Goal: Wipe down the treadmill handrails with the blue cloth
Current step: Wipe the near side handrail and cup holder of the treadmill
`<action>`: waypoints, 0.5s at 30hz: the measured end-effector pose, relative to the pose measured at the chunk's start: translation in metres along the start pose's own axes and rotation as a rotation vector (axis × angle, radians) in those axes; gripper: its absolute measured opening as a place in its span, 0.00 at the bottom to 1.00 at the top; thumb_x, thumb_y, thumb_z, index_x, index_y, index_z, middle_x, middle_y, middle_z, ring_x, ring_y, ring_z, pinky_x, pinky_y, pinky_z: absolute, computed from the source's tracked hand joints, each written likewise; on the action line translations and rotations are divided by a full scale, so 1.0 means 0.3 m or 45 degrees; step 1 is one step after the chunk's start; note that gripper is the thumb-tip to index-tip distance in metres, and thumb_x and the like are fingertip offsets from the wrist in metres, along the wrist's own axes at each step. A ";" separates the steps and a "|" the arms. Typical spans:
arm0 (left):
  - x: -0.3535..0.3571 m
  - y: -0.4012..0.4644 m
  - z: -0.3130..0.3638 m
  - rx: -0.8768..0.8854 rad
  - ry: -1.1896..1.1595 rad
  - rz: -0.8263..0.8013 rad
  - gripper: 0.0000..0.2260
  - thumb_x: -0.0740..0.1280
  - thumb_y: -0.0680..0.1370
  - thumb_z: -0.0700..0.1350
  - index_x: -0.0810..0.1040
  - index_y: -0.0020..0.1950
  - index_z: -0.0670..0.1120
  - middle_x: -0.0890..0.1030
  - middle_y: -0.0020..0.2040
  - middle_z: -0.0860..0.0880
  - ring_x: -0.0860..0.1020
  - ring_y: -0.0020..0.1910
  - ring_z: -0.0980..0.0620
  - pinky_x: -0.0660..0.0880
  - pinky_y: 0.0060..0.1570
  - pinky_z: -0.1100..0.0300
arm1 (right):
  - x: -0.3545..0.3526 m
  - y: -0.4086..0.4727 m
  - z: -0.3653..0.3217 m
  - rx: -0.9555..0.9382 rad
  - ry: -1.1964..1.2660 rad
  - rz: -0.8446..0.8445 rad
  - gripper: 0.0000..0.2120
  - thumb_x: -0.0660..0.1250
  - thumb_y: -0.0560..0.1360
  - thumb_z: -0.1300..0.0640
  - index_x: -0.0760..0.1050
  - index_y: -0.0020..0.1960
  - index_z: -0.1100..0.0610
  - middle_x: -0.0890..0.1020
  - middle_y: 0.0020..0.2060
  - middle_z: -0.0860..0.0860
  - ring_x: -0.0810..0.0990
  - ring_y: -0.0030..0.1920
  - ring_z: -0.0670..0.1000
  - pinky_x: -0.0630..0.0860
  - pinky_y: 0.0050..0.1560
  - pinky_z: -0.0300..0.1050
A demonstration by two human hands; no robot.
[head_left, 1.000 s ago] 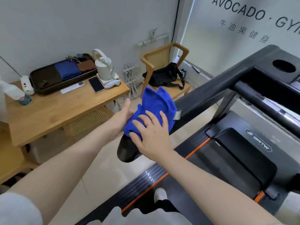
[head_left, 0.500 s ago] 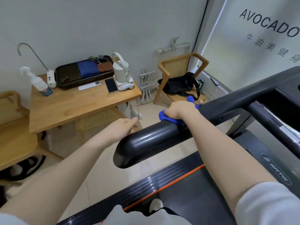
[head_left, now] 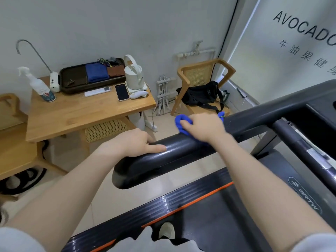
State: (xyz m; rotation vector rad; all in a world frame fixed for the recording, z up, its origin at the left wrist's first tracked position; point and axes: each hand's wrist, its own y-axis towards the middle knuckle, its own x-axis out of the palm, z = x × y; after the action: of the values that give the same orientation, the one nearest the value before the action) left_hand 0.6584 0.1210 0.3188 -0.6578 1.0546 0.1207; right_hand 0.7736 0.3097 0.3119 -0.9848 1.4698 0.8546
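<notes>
The black left handrail [head_left: 181,151] of the treadmill runs from the lower middle up to the right. My right hand [head_left: 203,127] grips the blue cloth [head_left: 180,123] bunched against the top of the rail, and most of the cloth is hidden under the hand. My left hand [head_left: 132,142] holds the rail near its rounded end, thumb lying flat along the top and fingers curled over the far side.
The treadmill deck [head_left: 209,215] with its orange stripe lies below. Left of the rail stands a wooden table [head_left: 76,113] with a spray bottle [head_left: 37,84], a tray, a phone and a kettle. A wooden chair [head_left: 203,73] holding a black bag stands behind.
My right hand has slid the cloth up the rail from its rounded end. My left hand has come onto the rail near the end. The camera has turned left.
</notes>
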 end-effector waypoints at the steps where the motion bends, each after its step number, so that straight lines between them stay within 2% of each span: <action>1: 0.001 -0.004 0.003 0.008 -0.014 0.005 0.29 0.54 0.70 0.71 0.82 0.51 0.52 0.83 0.45 0.51 0.79 0.43 0.53 0.77 0.46 0.56 | -0.013 0.020 0.058 0.104 -0.006 -0.026 0.22 0.49 0.78 0.44 0.68 0.34 0.55 0.72 0.28 0.49 0.72 0.33 0.52 0.63 0.39 0.46; 4: 0.007 -0.012 0.005 0.040 -0.051 0.032 0.26 0.54 0.73 0.68 0.81 0.52 0.51 0.83 0.44 0.51 0.79 0.43 0.53 0.75 0.43 0.60 | -0.021 0.030 0.168 0.355 -0.026 0.124 0.22 0.49 0.78 0.45 0.64 0.30 0.56 0.72 0.27 0.52 0.74 0.34 0.56 0.64 0.39 0.47; 6: 0.009 -0.009 0.005 0.052 -0.035 0.017 0.28 0.53 0.72 0.69 0.81 0.53 0.51 0.83 0.45 0.51 0.79 0.43 0.53 0.76 0.44 0.59 | -0.007 0.012 0.154 0.426 -0.005 0.249 0.21 0.50 0.78 0.47 0.62 0.29 0.56 0.71 0.26 0.51 0.73 0.33 0.57 0.65 0.40 0.48; 8: 0.007 0.003 0.005 0.068 0.001 -0.008 0.29 0.52 0.72 0.70 0.80 0.54 0.51 0.83 0.46 0.51 0.79 0.44 0.53 0.77 0.47 0.56 | 0.016 -0.012 0.058 0.403 0.026 0.348 0.20 0.51 0.78 0.48 0.61 0.30 0.55 0.68 0.24 0.49 0.71 0.31 0.55 0.64 0.41 0.48; 13: 0.001 0.018 0.000 0.138 0.186 -0.030 0.29 0.50 0.73 0.69 0.77 0.57 0.51 0.82 0.49 0.48 0.78 0.45 0.50 0.76 0.50 0.51 | 0.089 -0.093 -0.225 0.153 0.059 0.535 0.18 0.49 0.75 0.44 0.63 0.32 0.53 0.67 0.24 0.47 0.67 0.28 0.51 0.66 0.38 0.47; 15: -0.003 0.008 0.001 0.160 0.201 -0.032 0.28 0.51 0.74 0.68 0.76 0.58 0.51 0.82 0.49 0.47 0.78 0.45 0.49 0.76 0.50 0.51 | 0.086 -0.101 -0.199 0.113 0.107 0.533 0.17 0.48 0.75 0.44 0.63 0.34 0.53 0.68 0.26 0.46 0.68 0.30 0.51 0.69 0.47 0.49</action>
State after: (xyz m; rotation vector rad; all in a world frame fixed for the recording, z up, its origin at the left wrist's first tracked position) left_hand 0.6571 0.1233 0.3185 -0.5734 1.1949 -0.0194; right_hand 0.7774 0.2404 0.2938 -0.6614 1.8052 1.0432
